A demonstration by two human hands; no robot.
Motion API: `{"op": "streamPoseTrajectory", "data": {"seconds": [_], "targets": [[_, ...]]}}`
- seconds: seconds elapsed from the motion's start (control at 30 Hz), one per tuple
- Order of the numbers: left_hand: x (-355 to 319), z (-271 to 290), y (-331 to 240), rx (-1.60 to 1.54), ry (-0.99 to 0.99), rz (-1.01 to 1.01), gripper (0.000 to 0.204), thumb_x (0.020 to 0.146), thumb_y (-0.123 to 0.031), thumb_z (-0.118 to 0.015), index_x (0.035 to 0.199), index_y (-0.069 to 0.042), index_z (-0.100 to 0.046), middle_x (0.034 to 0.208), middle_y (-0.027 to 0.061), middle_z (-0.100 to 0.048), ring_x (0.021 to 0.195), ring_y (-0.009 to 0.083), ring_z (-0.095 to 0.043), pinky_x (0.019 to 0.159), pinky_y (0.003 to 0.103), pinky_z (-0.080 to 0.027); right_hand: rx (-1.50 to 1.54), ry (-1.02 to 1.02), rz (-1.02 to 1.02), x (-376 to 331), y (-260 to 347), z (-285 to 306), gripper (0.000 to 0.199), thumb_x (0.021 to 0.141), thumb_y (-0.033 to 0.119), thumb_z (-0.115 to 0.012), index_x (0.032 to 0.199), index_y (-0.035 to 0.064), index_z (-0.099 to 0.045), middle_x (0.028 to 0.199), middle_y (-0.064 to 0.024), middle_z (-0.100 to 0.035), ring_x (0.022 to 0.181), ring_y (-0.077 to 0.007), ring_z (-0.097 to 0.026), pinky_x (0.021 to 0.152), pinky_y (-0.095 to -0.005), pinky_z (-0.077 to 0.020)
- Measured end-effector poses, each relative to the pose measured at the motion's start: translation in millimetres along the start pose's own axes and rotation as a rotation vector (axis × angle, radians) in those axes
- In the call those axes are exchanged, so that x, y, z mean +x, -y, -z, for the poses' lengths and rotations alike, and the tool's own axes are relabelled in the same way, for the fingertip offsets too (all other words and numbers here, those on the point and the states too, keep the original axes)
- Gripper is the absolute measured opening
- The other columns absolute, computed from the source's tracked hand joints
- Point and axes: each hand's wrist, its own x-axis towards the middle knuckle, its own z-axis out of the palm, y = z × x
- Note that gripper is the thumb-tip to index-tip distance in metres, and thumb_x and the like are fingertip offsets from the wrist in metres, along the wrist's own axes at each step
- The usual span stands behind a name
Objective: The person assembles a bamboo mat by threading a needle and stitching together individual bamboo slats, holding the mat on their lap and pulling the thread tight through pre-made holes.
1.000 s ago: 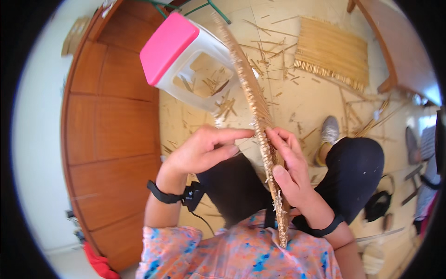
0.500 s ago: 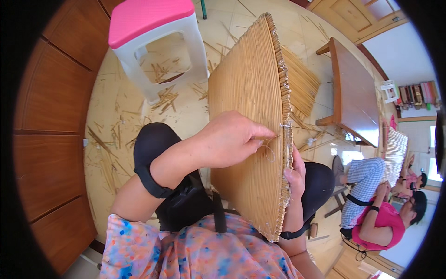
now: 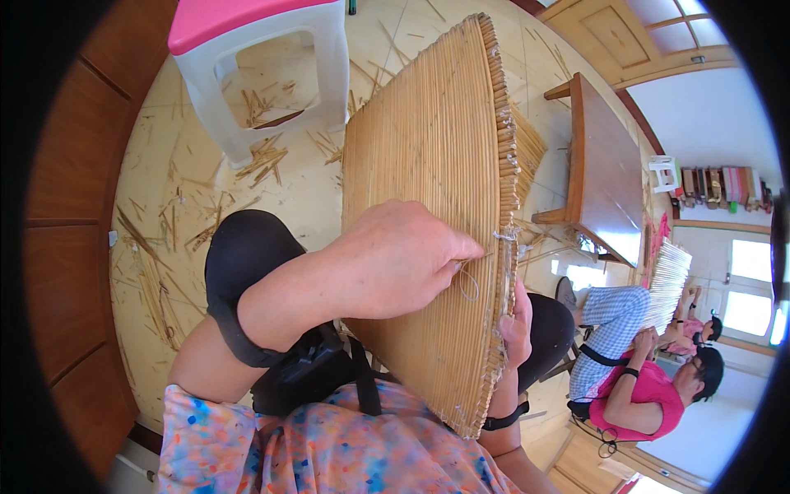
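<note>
Fingers [image 3: 467, 245] of two hands [image 3: 395, 259] hold one mat [image 3: 424, 165], one thread [image 3: 476, 288].

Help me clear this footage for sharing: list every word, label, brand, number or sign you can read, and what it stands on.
No text can be read in this picture.
Reed mat: no writing on the side in view.
Pink-topped stool: no lettering on the parts in view.
Row of items by the far wall: too small to tell whether they bear print.
</note>
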Motion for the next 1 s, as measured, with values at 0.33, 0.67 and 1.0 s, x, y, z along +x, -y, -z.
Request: {"op": "streamPoseTrajectory", "data": {"seconds": [0.33,0.67,1.0], "targets": [[-3.4,4.5,0.3,-0.018,0.029,0.032,0.026,0.085,-0.008,-0.059,0.108,-0.01,-0.071,0.068,0.0173,-0.062,0.061,0.0354,-0.061,0.058,0.042,-0.048,0.124,-0.03,-0.003,0.2,3.2,-10.1,0.072,0.076,0.031,-0.058,0.134,-0.0074,-0.042,0.119,-0.022,-0.06,0.104,-0.03,-0.064,0.093,-0.0396,-0.0525],[-2.1,0.4,2.3,-0.041,-0.023,-0.02,0.025,0.084,-0.009,-0.06,0.106,-0.009,-0.071,0.067,0.0176,-0.062,0.061,0.036,-0.061,0.058,0.043,-0.047,0.104,-0.056,0.001,-0.7,1.4,-7.9,0.071,0.076,0.033,-0.059,0.132,-0.008,-0.043,0.118,-0.0219,-0.06,0.105,-0.0302,-0.064,0.093,-0.0394,-0.0525],[0.0,0.5,-0.6,-0.036,0.016,0.007,0.025,0.086,-0.01,-0.059,0.107,-0.011,-0.071,0.067,0.0177,-0.062,0.062,0.0368,-0.061,0.059,0.044,-0.047,0.059,-0.175,-0.082,0.6,12.4,-23.7,0.078,0.068,0.036,-0.065,0.13,-0.0073,-0.044,0.101,-0.0092,-0.059,0.088,-0.017,-0.061,0.079,-0.0277,-0.0516]]}}
